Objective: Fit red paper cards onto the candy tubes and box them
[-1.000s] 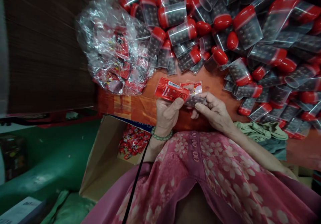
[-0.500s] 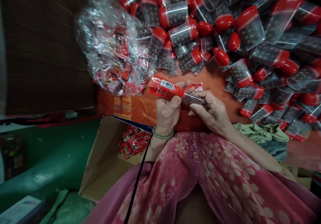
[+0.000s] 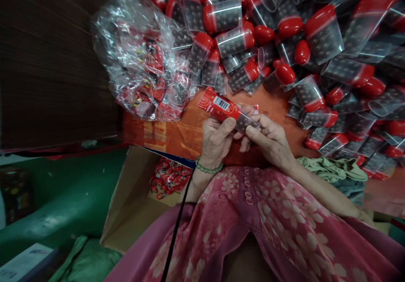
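Between my hands is a clear tube of dark beads [image 3: 243, 122], with a red printed sleeve [image 3: 218, 103] bearing a barcode over its left end. My left hand [image 3: 218, 138] is closed around it from below, thumb pressed where sleeve and tube meet. At the clear end my right hand [image 3: 270, 141] pinches the tube between thumb and fingers. Behind the fingers a small red-and-white printed piece [image 3: 255, 108] shows in part; I cannot tell whether it is held or lies on the table.
Many red-capped bead tubes [image 3: 324, 33] cover the orange table [image 3: 177, 138] at the back and right. A clear plastic bag [image 3: 142, 63] with red printed pieces lies left. Below it, a cardboard box [image 3: 126, 206] holds red packets [image 3: 169, 178]. Green cloth [image 3: 332, 168] lies at right.
The sleeved tube and both hands have shifted slightly right. The sleeve has turned so its barcode faces up more fully. My right thumb has moved further along the tube toward the sleeve.
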### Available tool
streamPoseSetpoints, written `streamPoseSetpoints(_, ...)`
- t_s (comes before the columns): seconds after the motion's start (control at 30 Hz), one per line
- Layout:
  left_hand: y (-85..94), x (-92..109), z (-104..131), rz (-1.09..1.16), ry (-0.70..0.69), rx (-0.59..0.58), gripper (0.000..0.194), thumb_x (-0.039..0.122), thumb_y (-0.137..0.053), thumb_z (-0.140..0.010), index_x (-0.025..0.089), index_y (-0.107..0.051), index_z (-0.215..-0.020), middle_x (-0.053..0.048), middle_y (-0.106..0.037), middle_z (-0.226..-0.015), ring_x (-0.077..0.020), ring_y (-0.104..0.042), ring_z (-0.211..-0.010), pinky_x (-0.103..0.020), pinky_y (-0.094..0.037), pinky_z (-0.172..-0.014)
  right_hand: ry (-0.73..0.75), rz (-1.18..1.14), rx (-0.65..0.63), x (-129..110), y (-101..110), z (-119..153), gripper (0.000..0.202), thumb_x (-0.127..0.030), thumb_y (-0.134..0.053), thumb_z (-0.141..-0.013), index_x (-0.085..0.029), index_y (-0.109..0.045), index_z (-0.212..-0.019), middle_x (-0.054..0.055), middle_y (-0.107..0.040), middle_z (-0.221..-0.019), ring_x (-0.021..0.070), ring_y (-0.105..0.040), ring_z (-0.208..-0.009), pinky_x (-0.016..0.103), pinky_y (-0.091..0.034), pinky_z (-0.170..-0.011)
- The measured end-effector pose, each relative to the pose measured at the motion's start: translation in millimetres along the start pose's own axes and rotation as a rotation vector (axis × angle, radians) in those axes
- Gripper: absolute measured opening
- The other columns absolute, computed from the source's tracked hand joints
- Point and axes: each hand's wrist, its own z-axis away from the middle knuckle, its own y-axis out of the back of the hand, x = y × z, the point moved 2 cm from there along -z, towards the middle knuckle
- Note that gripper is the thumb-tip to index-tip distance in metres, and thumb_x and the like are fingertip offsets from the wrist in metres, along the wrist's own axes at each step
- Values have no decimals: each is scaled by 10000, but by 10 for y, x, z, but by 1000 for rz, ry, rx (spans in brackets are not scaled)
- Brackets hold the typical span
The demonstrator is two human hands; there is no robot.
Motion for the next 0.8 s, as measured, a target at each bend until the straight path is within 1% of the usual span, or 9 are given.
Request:
streamPoseSetpoints(0.07, -19, -19, 22, -22, 11, 2, 417, 530, -908, -665, 209, -757, -885, -28, -776, -817, -175, -748, -748, -211, -517, -519, 42, 72, 28, 6, 15, -11, 357, -567, -637, -940, -226, -555, -1006, -22, -705, -777, 101, -641, -562, 235, -537, -572)
streamPoseSetpoints(0.13, -31, -40, 36, -56, 21, 4, 426, 545, -901, -664, 203, -747, -866, -39, -789, -859, -190, -749, -764, -237, -535, -540, 147, 270, 105, 2, 51, -12, 323, -534, -640, -948, -232, -572, -1042, -12, -705, -804, 112, -658, -616, 250, -541, -621)
streamPoseSetpoints(0.23, -36, -49, 43, -93, 44, -12, 463, 559, -900, -654, 195, -734, -888, -61, -799, -971, -222, -760, -871, -281, -593, -651, 251, 509, 170, -18, 88, -13, 293, -481, -686, -929, -242, -578, -1061, 18, -724, -897, 134, -684, -705, 272, -539, -668)
streamPoseSetpoints(0.37, -29, -13, 49, -81, 50, -32, 563, 628, -896, -617, 205, -714, -941, -89, -784, -1125, -257, -755, -1015, -303, -621, -727, 157, 308, 18, -17, 54, -55, 314, -504, -618, -972, -235, -518, -1100, -37, -656, -755, 112, -661, -619, 245, -532, -615)
streamPoseSetpoints(0.47, -16, 3, 53, -12, 25, -13, 525, 630, -847, -703, 237, -706, -1020, -66, -780, -1148, -256, -735, -1120, -321, -630, -814, 117, 198, -46, -24, 33, -70, 338, -514, -639, -958, -228, -515, -1089, -34, -645, -812, 96, -654, -637, 231, -541, -628)
streamPoseSetpoints(0.6, 2, 0, 38, 27, 16, 5, 451, 598, -813, -773, 245, -693, -1026, -40, -788, -1040, -272, -705, -1213, -371, -623, -912, 150, 265, -125, -53, 82, -42, 361, -448, -686, -944, -224, -570, -1202, 2, -686, -922, 117, -682, -735, 260, -559, -697)
streamPoseSetpoints(0.67, -6, -4, 30, 33, 27, -4, 475, 611, -819, -760, 238, -687, -1022, -42, -785, -1006, -295, -689, -1243, -408, -617, -943, 160, 304, -110, -52, 127, -33, 369, -444, -678, -949, -215, -609, -1229, 10, -702, -897, 126, -684, -725, 274, -559, -700)
streamPoseSetpoints(0.73, -32, -21, 39, 38, 53, -25, 510, 647, -813, -744, 236, -682, -1015, -44, -781, -975, -314, -678, -1259, -444, -614, -955, 144, 285, -38, -30, 163, -39, 353, -480, -724, -906, -216, -664, -1134, -5, -693, -812, 123, -657, -656, 270, -549, -646)
streamPoseSetpoints(0.8, -73, -53, 71, 37, 80, -44, 516, 672, -798, -745, 240, -678, -1001, -42, -777, -950, -321, -667, -1274, -466, -608, -970, 118, 222, 55, 3, 176, -54, 374, -526, -809, -808, -231, -688, -1003, -29, -664, -740, 114, -608, -596, 259, -534, -589)
